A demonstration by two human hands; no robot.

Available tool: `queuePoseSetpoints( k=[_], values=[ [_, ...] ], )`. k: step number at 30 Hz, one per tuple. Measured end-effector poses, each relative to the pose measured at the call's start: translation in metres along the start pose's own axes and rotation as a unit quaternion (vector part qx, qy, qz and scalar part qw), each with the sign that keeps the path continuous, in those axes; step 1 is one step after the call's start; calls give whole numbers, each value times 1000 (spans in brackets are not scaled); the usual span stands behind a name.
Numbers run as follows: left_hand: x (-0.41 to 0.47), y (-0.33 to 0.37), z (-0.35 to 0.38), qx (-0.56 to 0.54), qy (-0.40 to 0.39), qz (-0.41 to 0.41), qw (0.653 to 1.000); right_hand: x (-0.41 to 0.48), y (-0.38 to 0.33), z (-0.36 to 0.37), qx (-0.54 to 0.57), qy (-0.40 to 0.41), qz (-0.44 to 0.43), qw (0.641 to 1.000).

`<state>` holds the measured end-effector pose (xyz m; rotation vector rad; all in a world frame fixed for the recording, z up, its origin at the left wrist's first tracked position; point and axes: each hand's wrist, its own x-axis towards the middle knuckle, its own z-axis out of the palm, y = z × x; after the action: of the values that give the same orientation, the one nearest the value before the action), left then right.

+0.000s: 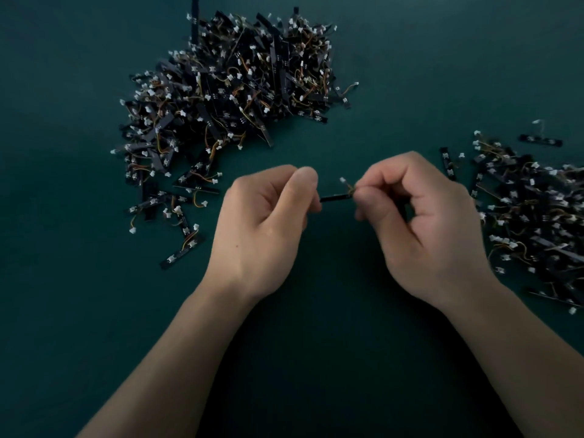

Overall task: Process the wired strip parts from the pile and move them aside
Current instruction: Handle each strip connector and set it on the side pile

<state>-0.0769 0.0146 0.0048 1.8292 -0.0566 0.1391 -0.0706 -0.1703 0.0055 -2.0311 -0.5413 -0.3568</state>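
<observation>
One thin black strip part [335, 196] is held level above the table between both hands. My left hand [265, 226] pinches its left end between thumb and forefinger. My right hand [420, 222] pinches the right end, where short wires rise to a small white connector [343, 180]. A big pile of the same wired strips [227, 99] lies at the back, left of centre. A second, flatter pile of strips [534, 213] lies at the right edge, beside my right hand.
The dark green table surface [63, 279] carries both piles. Several loose strips [181, 251] trail from the big pile toward my left hand. A single strip [541, 140] lies apart at the back right.
</observation>
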Motion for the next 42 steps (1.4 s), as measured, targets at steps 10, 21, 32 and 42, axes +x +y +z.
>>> queuePoseSetpoints(
  k=[10, 21, 32, 42],
  values=[
    [0, -4, -13, -14, -94, -9, 995, -7, -2, 10, 25, -16, 61, 998],
    [-6, -2, -8, 117, -49, 59, 990, -14, -2, 7, 18, -55, 144, 988],
    [-8, 2, -4, 124, -76, 67, 987, -16, -4, 4, 103, -36, 141, 984],
    [-8, 3, -7, 80, -114, 49, 989, -13, -9, 5, 89, -46, 139, 985]
  ],
)
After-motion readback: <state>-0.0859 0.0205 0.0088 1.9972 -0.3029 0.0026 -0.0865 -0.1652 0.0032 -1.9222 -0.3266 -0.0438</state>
